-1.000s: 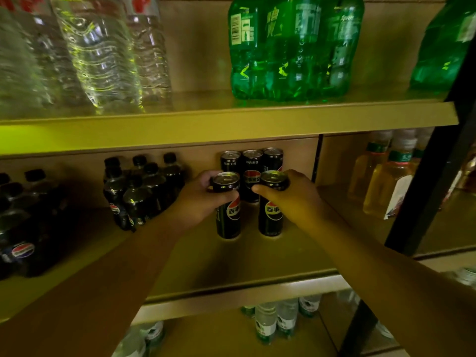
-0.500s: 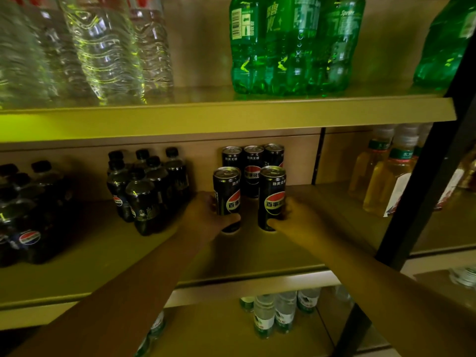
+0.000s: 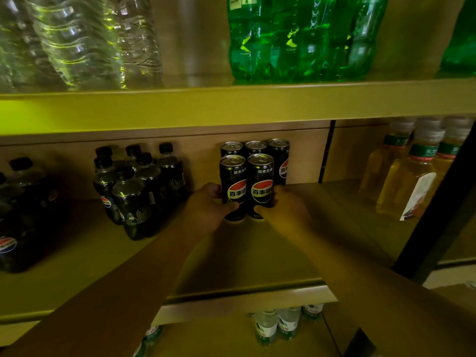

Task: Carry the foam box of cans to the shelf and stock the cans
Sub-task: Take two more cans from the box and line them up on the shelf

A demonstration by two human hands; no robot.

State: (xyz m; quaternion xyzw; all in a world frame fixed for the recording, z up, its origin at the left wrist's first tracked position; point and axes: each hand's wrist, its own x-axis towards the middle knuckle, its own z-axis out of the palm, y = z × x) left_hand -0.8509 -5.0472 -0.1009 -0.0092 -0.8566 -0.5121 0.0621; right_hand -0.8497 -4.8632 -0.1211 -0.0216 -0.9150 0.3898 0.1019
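Two tall black cola cans stand side by side on the middle shelf (image 3: 231,256). My left hand (image 3: 210,207) is wrapped around the lower part of the left can (image 3: 233,181). My right hand (image 3: 286,211) grips the base of the right can (image 3: 260,180). Both cans are upright and touch each other. Directly behind them three more black cans (image 3: 279,155) stand in a row against the back panel. The foam box is out of view.
Small black cola bottles (image 3: 136,186) crowd the shelf to the left. Yellow drink bottles (image 3: 409,173) stand at the right, past a black upright post (image 3: 438,215). Clear water bottles (image 3: 77,39) and green soda bottles (image 3: 301,37) fill the upper shelf.
Both hands slid down from the can tops to the bases. The two cans moved back towards the rear row and now stand on the shelf.
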